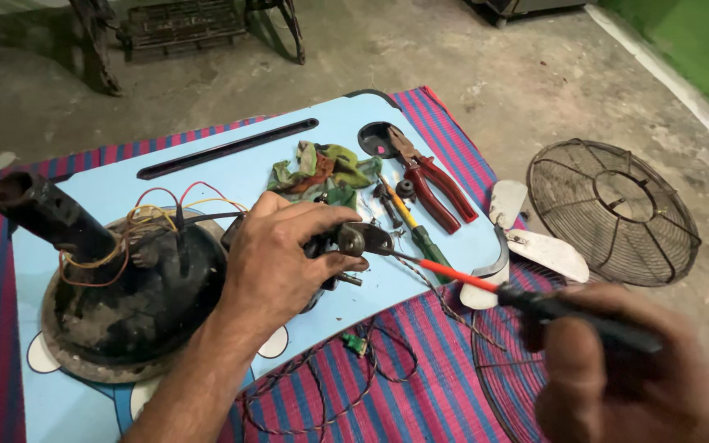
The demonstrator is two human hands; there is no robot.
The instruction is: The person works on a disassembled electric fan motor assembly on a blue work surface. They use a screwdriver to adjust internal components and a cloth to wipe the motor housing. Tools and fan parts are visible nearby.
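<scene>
I see my right hand (617,369) gripping a soldering iron (486,287), tip pointing left toward the metal part (354,242) my left hand (281,254) pinches.

hands 2 (276,258); pliers 1 (432,179); fan guards 1 (613,212); fan blades 1 (527,246); rags 1 (322,171)

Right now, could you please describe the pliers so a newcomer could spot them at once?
Find the light blue board lying on the striped cloth. Near its far right corner, beside the crumpled green rag, lie the pliers. Their red handles set them apart from the green-handled screwdriver alongside.
</scene>
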